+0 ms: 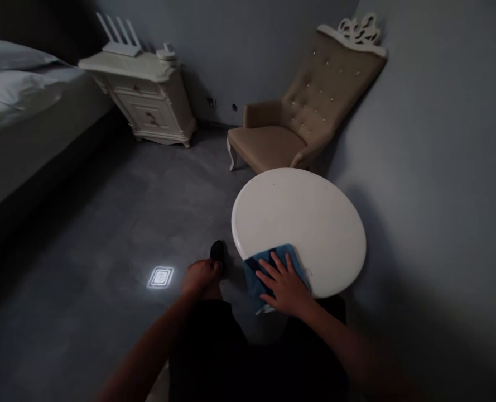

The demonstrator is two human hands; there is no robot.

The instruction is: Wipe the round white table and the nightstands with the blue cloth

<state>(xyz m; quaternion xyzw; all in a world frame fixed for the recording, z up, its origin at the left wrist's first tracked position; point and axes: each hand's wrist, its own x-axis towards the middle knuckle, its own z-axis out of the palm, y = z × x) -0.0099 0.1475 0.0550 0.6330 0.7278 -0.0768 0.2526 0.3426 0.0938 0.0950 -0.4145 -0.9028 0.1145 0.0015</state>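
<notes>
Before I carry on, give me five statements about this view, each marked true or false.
1. The right hand lies on the blue cloth. True.
2. That hand is balled into a fist. False: its fingers are spread.
3. The left hand is apart from the cloth. True.
4. The cloth lies wholly on the white table. False: part hangs past the edge.
5. The router stands on the armchair. False: it is on the cabinet.

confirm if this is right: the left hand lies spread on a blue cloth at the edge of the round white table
Not quite: the head view shows that it is the right hand that lies spread on the blue cloth at the edge of the round white table.
</notes>
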